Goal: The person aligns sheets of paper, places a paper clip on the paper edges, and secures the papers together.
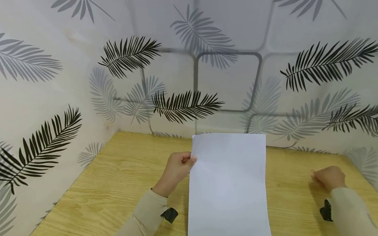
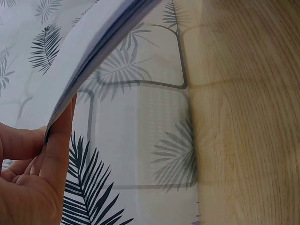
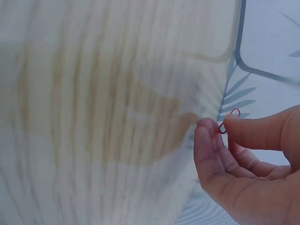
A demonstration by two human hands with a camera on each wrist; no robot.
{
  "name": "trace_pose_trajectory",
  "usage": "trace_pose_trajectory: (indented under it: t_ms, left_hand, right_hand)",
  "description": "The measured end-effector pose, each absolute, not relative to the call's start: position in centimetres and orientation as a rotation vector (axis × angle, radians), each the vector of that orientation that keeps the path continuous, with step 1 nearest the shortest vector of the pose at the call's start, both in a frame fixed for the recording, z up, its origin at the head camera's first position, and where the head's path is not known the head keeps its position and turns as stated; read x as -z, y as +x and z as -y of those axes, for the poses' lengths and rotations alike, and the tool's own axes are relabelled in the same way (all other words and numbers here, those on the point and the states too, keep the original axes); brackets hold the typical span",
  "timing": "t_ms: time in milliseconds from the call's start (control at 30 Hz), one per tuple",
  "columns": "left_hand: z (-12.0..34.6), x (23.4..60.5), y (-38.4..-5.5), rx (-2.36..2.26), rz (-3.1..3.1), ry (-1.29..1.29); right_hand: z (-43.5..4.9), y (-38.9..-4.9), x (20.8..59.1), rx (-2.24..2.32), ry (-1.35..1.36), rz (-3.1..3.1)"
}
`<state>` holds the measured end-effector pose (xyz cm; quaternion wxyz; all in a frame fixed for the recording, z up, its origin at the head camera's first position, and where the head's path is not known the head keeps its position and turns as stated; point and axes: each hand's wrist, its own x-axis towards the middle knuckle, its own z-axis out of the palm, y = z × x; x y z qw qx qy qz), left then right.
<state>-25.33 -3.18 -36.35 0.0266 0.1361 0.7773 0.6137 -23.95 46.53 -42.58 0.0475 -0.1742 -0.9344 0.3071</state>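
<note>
My left hand (image 1: pixel 178 168) pinches the left edge of a small stack of white paper sheets (image 1: pixel 227 188), thumb on the front and fingers behind. The stack stands up from the table, and its lower end runs out of the head view. In the left wrist view the layered edges of the sheets (image 2: pixel 89 65) show above the thumb. Off to the right, my right hand (image 1: pixel 330 177) pinches a small red paper clip (image 3: pixel 236 112) between thumb and fingertips, apart from the paper. Part of the clip is hidden by the fingers.
A wood-grain table (image 1: pixel 121 174) lies under both hands. Behind it and at the left rises a wall (image 1: pixel 227 81) with a printed leaf pattern, meeting the table's back and side edges. Each wrist wears a dark camera mount (image 1: pixel 170 215).
</note>
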Motion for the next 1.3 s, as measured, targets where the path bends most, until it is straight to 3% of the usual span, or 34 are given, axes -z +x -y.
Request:
trace_pose_trajectory:
  t_ms: [567, 1300]
  left_hand:
    - [3.1, 36.6, -25.1, -1.904, -2.397, 0.431]
    - [2.6, 36.4, -25.5, -1.902, -2.440, 0.485]
  right_hand:
    - [-42.9, -22.3, 40.9, -0.760, -0.302, 2.559]
    - [-36.1, -21.6, 35.4, -0.840, -0.116, 2.182]
